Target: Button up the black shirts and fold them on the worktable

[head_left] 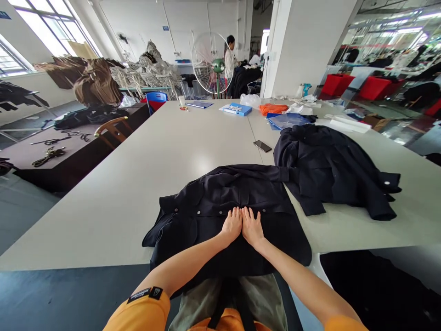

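Observation:
A dark navy jacket (220, 193) lies spread at the near edge of the table, with a row of round snap buttons (199, 212) along its front strip. My left hand (232, 223) rests on that strip, fingers stretched forward and close together. Right beside it, my right hand (252, 225) lies on the same strip with its fingers extended and slightly apart. The fingertips of both hands meet near the middle of the row and cover the cloth beneath. No object shows in either hand.
A second dark jacket (330, 170) lies crumpled on the right, touching the first one's sleeve. Beyond are a phone (262, 146), a blue box (237, 109), an orange bag (273, 109) and scissors (184, 109). A large fan (212, 64) and a person (229, 55) are behind the table (103, 216).

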Demonstrator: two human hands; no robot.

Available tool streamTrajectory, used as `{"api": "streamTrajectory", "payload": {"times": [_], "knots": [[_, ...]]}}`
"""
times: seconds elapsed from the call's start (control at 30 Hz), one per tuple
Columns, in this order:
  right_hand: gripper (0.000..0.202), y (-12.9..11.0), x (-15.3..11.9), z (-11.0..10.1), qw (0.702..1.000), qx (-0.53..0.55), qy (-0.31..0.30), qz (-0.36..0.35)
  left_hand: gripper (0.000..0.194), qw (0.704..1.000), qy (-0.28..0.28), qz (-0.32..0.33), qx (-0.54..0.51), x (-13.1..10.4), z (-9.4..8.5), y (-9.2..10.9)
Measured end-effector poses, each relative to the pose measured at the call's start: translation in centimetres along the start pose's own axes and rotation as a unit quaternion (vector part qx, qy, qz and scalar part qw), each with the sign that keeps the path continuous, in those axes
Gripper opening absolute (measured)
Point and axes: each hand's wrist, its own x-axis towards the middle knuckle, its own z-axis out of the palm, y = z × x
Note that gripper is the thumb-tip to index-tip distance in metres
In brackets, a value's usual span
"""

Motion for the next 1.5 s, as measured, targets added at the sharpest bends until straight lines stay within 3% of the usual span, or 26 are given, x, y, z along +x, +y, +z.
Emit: {"api": "streamTrajectory", "payload": {"times": [0.47, 0.77, 1.17, 1.5], "knots": [[0.065, -0.3, -0.4, 0.4, 1.0, -0.021, 0.008, -0.005, 0.063, 0.999, 0.008, -0.014, 0.03, 0.0, 1.6, 1.0], [0.067, -0.6, -0.4, 0.3, 1.0, -0.026, -0.011, -0.006, 0.061, 0.997, -0.006, 0.025, 0.067, -0.5, 0.3, 0.2], [0.067, -0.6, 0.1, -0.5, 0.999, -0.044, -0.027, -0.002, 0.065, 0.999, 0.044, -0.006, 0.006, 0.0, 3.9, 0.9], [0.062, 0.9, 1.3, -0.9, 0.997, -0.039, -0.045, -0.043, 0.061, 1.0, 0.005, 0.014, -0.005, 1.5, 2.8, 0.0]]}}
